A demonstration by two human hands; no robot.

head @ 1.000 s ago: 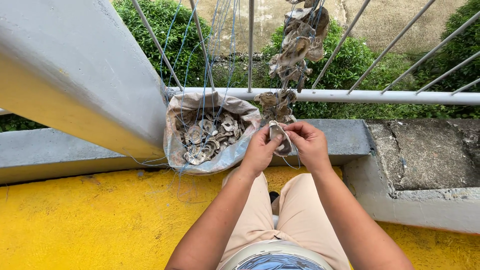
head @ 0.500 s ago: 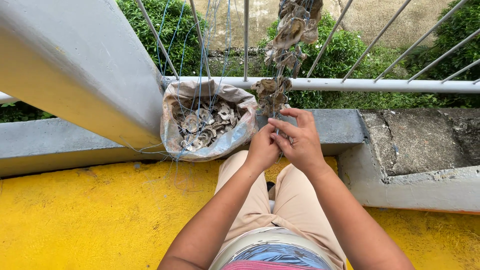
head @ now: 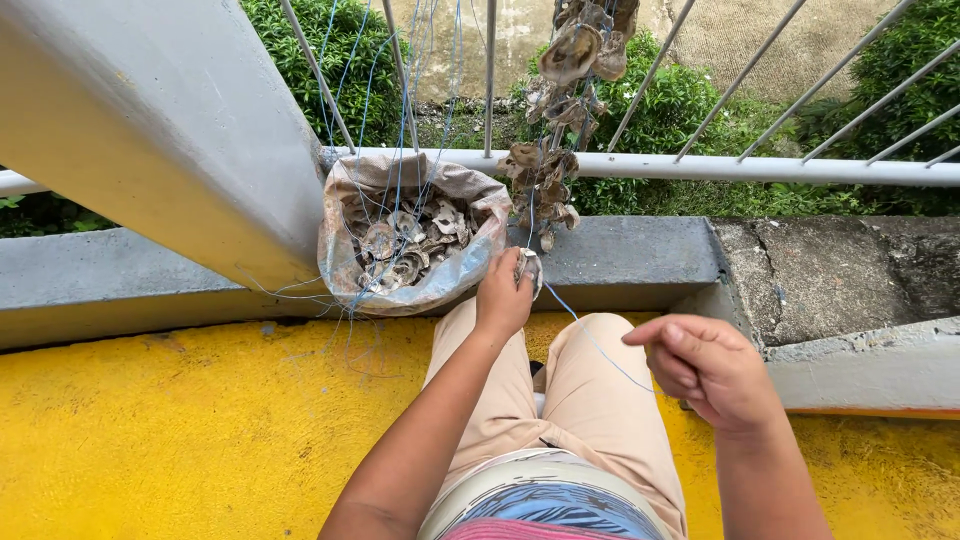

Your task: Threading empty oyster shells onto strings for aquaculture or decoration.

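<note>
Shell (head: 528,268) sits pinched in the left hand (head: 503,295) just below the hanging string of shells (head: 552,150), beside the bag of shells (head: 412,235) on the ledge (head: 620,255). Right hand (head: 705,370), fingers curled, pulls the blue thread (head: 590,340) taut.

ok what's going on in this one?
A seated person is working with shells on a thin blue line. The left hand holds a shell just below a hanging string of shells; the right hand pulls the line taut toward the lap. A bag of shells sits by the railing.
</note>
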